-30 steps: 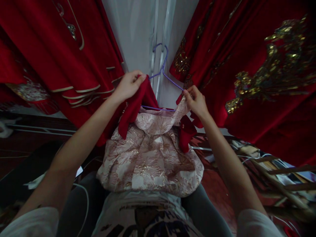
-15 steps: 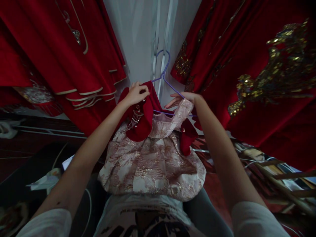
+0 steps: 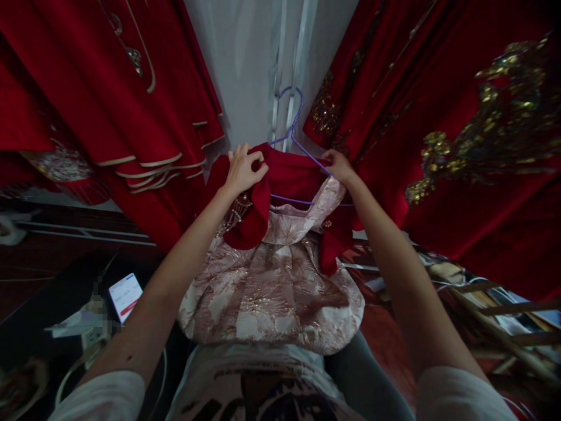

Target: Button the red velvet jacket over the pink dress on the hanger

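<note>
A pink and white brocade dress [image 3: 280, 298] with gold sheen hangs in front of me on a purple hanger [image 3: 294, 126], its skirt against my lap. Over its shoulders lies a short red jacket [image 3: 293, 169] with a beaded ornament [image 3: 239, 210] on the left front. My left hand [image 3: 245, 169] pinches the jacket at its left shoulder, thumb and forefinger together. At the right end of the hanger, my right hand [image 3: 338, 168] has its fingers closed on the jacket's collar edge, beside the dress strap [image 3: 328, 193].
Red garments [image 3: 162, 117] hang at left, and more with gold sequins [image 3: 495, 128] at right. A metal rail [image 3: 302, 35] runs behind the hanger. At lower left lies a lit phone [image 3: 125, 297] on a dark surface near cables. A wooden rack [image 3: 495, 298] stands at lower right.
My right hand has closed on the jacket's right side and drawn it up over the hanger, spreading the collar across. My left hand stays at the left shoulder.
</note>
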### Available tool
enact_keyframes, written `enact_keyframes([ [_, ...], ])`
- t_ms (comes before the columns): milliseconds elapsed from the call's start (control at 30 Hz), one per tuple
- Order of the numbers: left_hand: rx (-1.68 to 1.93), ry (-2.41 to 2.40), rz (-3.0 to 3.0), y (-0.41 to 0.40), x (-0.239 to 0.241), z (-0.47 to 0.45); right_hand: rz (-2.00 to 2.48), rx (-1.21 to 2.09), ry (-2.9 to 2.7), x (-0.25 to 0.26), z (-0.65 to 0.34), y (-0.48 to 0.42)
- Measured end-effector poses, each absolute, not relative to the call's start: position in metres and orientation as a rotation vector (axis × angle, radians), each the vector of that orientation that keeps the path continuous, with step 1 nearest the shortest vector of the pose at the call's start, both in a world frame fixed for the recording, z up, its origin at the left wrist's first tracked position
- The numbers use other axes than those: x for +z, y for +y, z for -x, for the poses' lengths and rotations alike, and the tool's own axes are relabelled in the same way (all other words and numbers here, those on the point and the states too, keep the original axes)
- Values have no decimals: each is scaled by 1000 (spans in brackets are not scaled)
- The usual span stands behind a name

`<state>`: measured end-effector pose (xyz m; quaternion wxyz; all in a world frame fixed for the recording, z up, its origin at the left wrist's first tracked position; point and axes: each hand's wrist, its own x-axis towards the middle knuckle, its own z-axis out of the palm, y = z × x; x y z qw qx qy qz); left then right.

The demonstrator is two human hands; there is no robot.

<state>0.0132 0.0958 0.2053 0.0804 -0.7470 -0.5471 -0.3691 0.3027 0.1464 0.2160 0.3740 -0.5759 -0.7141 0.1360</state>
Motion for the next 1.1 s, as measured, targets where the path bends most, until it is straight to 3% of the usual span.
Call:
enact_keyframes([
  [133, -1096, -1623, 2267, 96, 205, -12, 1480, 20, -1725, 217, -345, 137],
  [333, -1197, -1582, 2286, 91, 199, -17, 1452, -53, -1722, 217, -406, 98],
  [500, -1226, -1612, 2244, 81, 196, -28, 1395, 37, -1826, 221, -379, 48],
  [667, -1225, -1640, 2266, 75, 198, -31, 1332, -89, -1953, 223, -330, 25],
  [1100, -1179, -1663, 2235, 74, 201, -25, 835, 772, -1831, 162, -209, 52],
])
